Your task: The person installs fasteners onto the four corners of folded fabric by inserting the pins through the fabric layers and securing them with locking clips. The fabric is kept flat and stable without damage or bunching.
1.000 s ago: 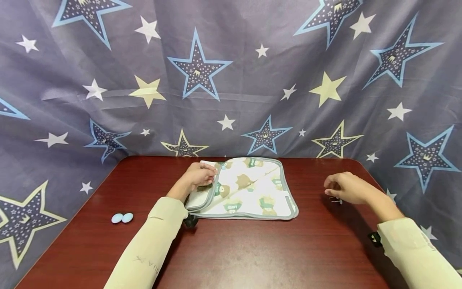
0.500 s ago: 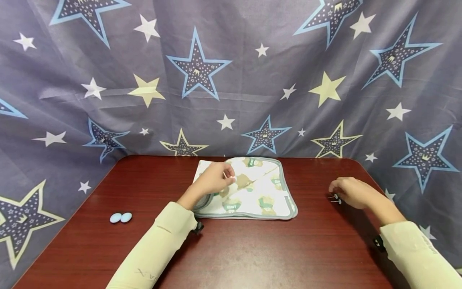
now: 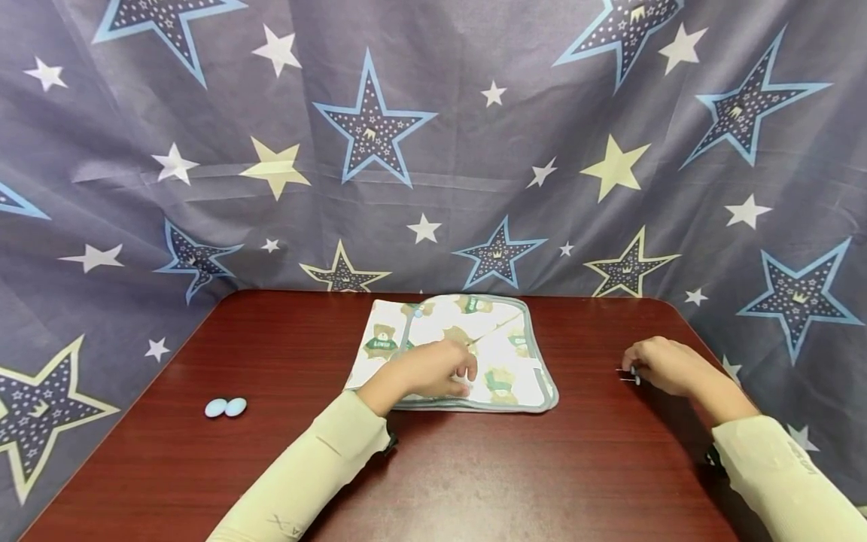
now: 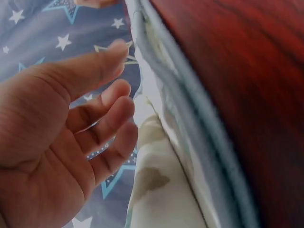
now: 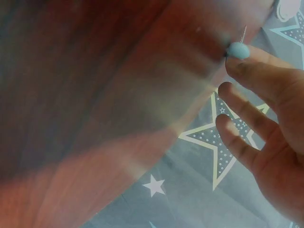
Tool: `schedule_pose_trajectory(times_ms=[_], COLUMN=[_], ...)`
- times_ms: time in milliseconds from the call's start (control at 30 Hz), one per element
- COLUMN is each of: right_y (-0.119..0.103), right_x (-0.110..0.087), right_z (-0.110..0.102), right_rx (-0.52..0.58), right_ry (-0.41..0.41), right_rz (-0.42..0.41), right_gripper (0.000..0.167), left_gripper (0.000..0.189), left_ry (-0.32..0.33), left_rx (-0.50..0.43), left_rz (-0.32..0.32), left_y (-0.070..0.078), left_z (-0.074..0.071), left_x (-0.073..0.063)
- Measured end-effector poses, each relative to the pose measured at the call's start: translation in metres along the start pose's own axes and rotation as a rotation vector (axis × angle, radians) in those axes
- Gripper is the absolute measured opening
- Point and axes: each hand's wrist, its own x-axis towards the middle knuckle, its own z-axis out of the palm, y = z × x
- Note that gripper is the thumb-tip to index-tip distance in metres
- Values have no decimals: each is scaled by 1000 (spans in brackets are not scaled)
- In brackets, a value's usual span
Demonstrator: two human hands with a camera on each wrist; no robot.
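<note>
A folded white cloth printed with bears, edged in grey-blue, lies at the far middle of the table in the head view. My left hand is over its front left part. In the left wrist view my left fingers are loosely bent beside the cloth's edge, with nothing between them and the thumb. To the right, my right hand is down at two pins with pale blue heads. One blue-headed pin is pinched at the thumb and index fingertips, its needle pointing away.
Two pale blue round pieces lie side by side on the left of the dark red table. A small blue dot shows on the cloth's upper left. Behind the table hangs a grey star-patterned curtain.
My left hand has left the cloth's left edge and moved right and toward me across it. The right hand has shifted slightly right and settled at the pins.
</note>
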Motion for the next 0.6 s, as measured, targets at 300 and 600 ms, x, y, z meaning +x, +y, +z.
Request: schedule_pose_trajectory(times_ms=[300, 600], right_y=[-3, -26], right_x=[4, 20], right_z=[1, -8], right_rx=[28, 14], right_ry=[69, 208], right_rz=[-58, -139], right_gripper=[27, 30], left_gripper=[21, 9], left_ry=[-75, -80], left_rx=[-83, -62], left_rz=[34, 36], left_y=[9, 15], left_z=[8, 8], left_x=[4, 10])
